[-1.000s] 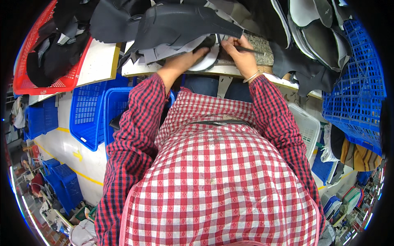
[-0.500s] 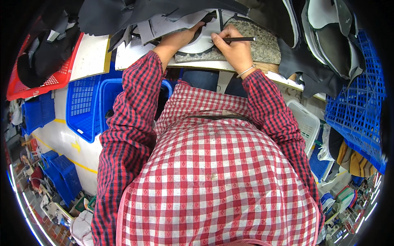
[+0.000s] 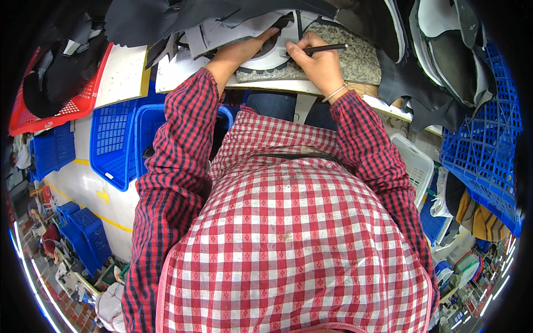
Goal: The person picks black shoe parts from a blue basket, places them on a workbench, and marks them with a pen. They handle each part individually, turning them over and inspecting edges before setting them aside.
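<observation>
- the right hand was curled tight around a thin dark pen, and the pen lay nearly level, its free end pointing off to the person's right.
- the pen's working tip was tucked at the fingertips, right down on the white cut piece. whether the tip actually touched the piece, the view did not let me say.
- the left hand lay flat and spread on that same white piece, pressing on it from above, fingers reaching toward the top of the picture. nothing was clasped in it.
- the white piece was curved like a crescent and sat on a speckled grey stone slab, which rested on the pale workbench just ahead of the person.
- both hands were close together over the slab, the white piece between them.
- a thin bracelet ringed the right wrist, just above a red checked sleeve.
- dark leather sheets were heaped along the far edge of the bench, some overlapping the white piece's upper side.
- a red basket holding dark pieces stood on the left, with blue crates beneath the bench and another blue crate well over on the right.
- a white basket stood near the right elbow.
</observation>
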The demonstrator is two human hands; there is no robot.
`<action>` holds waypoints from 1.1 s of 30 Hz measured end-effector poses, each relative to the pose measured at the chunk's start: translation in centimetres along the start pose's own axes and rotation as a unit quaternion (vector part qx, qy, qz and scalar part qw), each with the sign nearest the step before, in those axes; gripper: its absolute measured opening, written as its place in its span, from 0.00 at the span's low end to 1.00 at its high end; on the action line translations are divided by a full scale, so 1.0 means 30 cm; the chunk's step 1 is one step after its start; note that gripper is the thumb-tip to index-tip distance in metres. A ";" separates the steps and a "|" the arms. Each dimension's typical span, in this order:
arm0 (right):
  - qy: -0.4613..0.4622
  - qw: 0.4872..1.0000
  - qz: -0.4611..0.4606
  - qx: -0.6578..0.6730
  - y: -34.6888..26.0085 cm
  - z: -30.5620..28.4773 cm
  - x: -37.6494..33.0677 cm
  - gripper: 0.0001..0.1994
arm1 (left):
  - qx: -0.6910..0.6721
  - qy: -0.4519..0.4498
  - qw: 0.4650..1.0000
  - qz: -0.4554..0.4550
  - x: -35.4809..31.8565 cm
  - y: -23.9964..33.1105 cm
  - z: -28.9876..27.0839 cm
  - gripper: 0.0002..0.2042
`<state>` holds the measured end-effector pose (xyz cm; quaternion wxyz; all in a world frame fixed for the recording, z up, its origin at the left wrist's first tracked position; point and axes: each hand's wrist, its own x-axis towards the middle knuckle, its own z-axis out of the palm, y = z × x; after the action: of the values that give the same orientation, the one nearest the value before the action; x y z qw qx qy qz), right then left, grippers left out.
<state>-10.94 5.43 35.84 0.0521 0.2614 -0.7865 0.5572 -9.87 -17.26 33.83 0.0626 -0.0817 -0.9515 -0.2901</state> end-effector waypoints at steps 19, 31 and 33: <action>-0.058 0.967 0.044 0.244 0.079 -0.078 -0.005 0.11 | 0.133 0.335 0.927 -0.106 -0.191 0.236 -0.568 0.34; -0.092 0.967 0.079 0.223 0.088 -0.119 -0.023 0.11 | 0.431 0.616 0.658 0.042 -0.633 0.010 -1.206 0.07; -0.104 0.964 0.088 0.227 0.059 -0.128 -0.031 0.11 | 0.515 0.584 0.620 -0.096 -0.683 -0.097 -1.189 0.12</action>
<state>-11.77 9.66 35.43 -0.1393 0.2528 -0.6602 0.6935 12.18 -42.14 58.22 0.6086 0.2419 -0.7108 0.2565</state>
